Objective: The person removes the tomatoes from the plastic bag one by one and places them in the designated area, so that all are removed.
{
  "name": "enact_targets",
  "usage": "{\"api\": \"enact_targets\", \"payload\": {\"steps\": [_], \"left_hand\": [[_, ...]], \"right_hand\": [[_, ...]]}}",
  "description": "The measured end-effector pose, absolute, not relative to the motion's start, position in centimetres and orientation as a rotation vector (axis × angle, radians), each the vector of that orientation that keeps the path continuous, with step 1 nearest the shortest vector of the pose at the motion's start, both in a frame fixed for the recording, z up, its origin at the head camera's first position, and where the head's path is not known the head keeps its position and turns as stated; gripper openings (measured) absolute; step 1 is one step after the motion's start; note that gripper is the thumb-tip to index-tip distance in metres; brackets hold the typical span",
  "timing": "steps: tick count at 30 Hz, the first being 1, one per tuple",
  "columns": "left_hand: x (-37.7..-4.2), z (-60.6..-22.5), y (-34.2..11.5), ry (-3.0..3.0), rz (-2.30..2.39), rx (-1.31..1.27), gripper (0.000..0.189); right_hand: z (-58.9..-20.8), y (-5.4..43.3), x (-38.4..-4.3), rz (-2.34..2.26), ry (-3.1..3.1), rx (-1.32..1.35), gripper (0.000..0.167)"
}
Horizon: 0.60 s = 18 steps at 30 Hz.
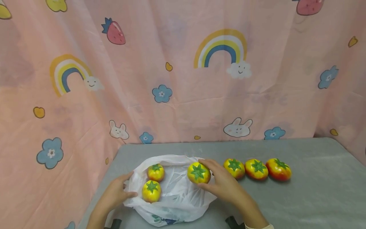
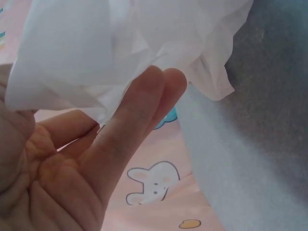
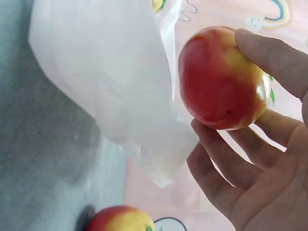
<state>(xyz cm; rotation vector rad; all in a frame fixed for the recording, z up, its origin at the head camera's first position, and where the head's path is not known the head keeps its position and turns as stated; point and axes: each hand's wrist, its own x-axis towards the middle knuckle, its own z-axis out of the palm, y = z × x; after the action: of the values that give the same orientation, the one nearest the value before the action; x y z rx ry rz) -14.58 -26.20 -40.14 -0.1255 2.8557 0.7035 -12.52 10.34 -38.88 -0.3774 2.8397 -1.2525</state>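
A white plastic bag (image 1: 171, 211) lies with its mouth spread wide, holding two yellow-and-red tomatoes, an upper tomato (image 1: 156, 172) and a lower tomato (image 1: 151, 191), on its left side. My left hand (image 1: 115, 192) grips the bag's left rim; in the left wrist view the thin plastic (image 2: 72, 57) runs between thumb and fingers. Over the right part of the bag's mouth, my right hand (image 1: 224, 183) holds another tomato (image 1: 198, 172) between thumb and fingers, its green star-shaped top facing up. The right wrist view shows this tomato's glossy red underside (image 3: 216, 82) beside the bag's outer wall.
Right of the bag, three more tomatoes sit in a row: a near one (image 1: 234, 168), a middle one (image 1: 256, 169) and a far-right one (image 1: 278, 169). All rest on a grey table (image 1: 320, 190). A pink patterned curtain (image 1: 183, 117) hangs behind it.
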Motion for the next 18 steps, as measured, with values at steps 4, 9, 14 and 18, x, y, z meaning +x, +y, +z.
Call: {"api": "enact_targets", "payload": {"steps": [4,9,14,18], "left_hand": [[-14.6,-40.2,-26.2,2.858,0.704,-0.112,0.087],[-14.7,-40.3,-26.1,2.859,0.701,-0.105,0.087],[-14.7,-40.3,-26.0,2.854,0.692,-0.127,0.087],[-14.7,-40.4,-26.0,2.861,0.691,-0.127,0.088]], "right_hand": [[-39.0,10.9,-11.9,-1.220,2.838,-0.330,0.072],[-38.9,11.6,-11.0,-1.163,2.864,-0.321,0.071],[-39.1,11.7,-10.0,-1.114,2.845,-0.250,0.073],[-39.4,11.7,-9.4,-1.098,2.804,-0.170,0.074]]}}
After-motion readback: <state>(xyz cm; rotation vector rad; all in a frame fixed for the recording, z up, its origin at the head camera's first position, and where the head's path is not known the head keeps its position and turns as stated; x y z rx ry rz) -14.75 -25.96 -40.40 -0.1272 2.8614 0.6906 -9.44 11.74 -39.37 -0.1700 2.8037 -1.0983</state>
